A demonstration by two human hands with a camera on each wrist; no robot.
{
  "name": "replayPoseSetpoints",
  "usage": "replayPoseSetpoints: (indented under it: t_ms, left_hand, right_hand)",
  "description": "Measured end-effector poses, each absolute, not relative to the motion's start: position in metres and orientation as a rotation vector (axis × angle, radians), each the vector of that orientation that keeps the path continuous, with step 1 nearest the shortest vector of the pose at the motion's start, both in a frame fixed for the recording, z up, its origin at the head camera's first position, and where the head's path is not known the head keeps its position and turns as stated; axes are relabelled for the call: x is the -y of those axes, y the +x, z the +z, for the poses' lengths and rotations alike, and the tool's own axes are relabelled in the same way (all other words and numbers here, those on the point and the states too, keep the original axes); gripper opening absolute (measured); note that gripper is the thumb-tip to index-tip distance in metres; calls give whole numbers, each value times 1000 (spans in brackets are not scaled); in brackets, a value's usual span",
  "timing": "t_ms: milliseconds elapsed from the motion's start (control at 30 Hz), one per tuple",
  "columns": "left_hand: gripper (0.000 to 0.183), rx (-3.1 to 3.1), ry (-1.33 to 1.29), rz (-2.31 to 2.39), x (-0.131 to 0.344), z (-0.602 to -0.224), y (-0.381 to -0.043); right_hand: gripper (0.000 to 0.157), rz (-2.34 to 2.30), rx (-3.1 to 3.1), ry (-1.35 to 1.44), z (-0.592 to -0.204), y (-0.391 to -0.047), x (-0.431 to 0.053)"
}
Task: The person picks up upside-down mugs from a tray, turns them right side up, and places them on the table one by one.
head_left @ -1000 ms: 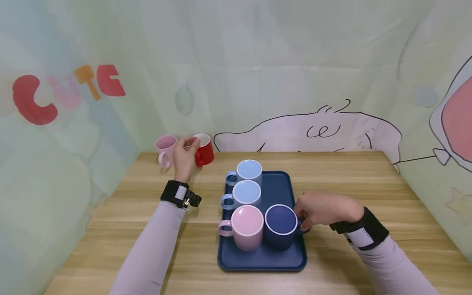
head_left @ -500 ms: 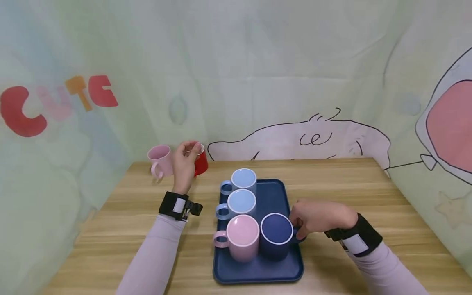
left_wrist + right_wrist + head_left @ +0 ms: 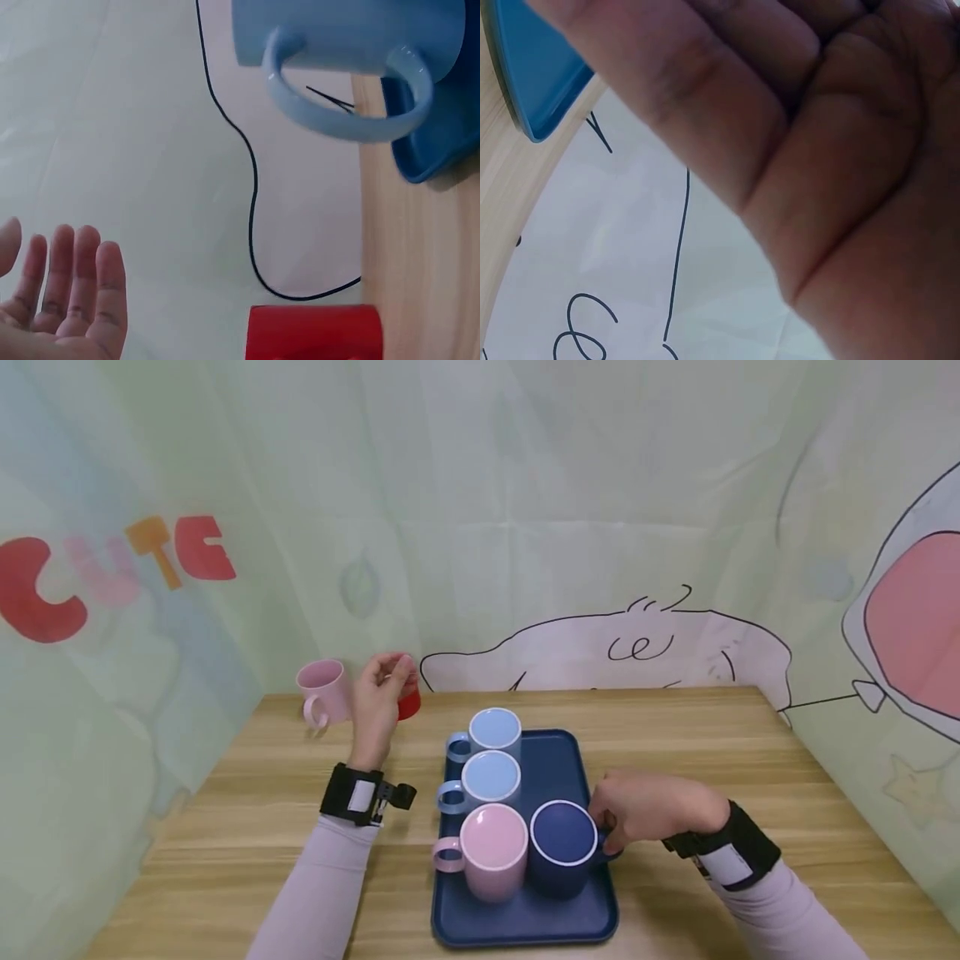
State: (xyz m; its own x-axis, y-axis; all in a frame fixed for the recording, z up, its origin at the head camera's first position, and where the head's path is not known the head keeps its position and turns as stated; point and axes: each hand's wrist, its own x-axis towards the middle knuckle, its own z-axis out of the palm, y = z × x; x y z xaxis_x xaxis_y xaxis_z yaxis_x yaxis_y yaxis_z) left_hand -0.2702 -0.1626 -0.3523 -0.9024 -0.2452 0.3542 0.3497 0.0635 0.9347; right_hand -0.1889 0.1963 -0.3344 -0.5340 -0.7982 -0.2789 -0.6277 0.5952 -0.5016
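Observation:
At the far left, my left hand (image 3: 375, 706) hovers above and in front of a red mug (image 3: 409, 703), hiding much of it. In the left wrist view, its relaxed fingers (image 3: 79, 281) stand apart from the red mug (image 3: 315, 334) and hold nothing. My right hand (image 3: 660, 810) pinches the handle of a dark blue mug (image 3: 558, 860), which stands on a navy tray (image 3: 555, 760). Beside that mug, touching or nearly so, is a pink mug (image 3: 495, 864). Two light blue mugs (image 3: 491, 777) line up behind the pink one, handles to the left.
Another pink mug (image 3: 326, 693) stands at the table's back left corner, left of my left hand. A wooden table (image 3: 697, 727) runs back to a printed cloth wall (image 3: 465, 568). Cloth also closes off both sides.
My head view has tilted up and shifted slightly right. My left hand has moved right, over the red mug, covering more of it. My right hand keeps its hold on the dark blue mug.

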Motion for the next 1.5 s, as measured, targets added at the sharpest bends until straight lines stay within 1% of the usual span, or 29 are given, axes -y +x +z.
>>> replayPoseSetpoints:
  t_ms: [167, 267, 600, 800, 1067, 1300, 1500]
  left_hand:
    - [33, 2032, -221, -1940, 160, -364, -266]
    - [33, 2123, -299, -1882, 162, -362, -266]
    - [37, 2298, -401, -1811, 162, -353, -269]
    - [38, 2302, -411, -1859, 162, -350, -266]
    - [39, 2313, -405, -1872, 160, -350, -263]
    - [40, 2337, -415, -1896, 158, -348, -264]
    - [41, 2361, -402, -1909, 155, -347, -262]
  right_hand:
    - [19, -490, -2308, -1129, -339, -187, -198]
    - [19, -492, -2306, -1127, -339, -189, -198]
    - [19, -549, -2302, -1025, -337, -192, -199]
    - [16, -590, -2315, -1012, -336, -192, -203]
    - [21, -595, -2354, -1092, -329, -195, -213]
    - [12, -702, -2374, -1098, -320, -197, -223]
    - [8, -780, -2431, -1136, -311, -198, -232]
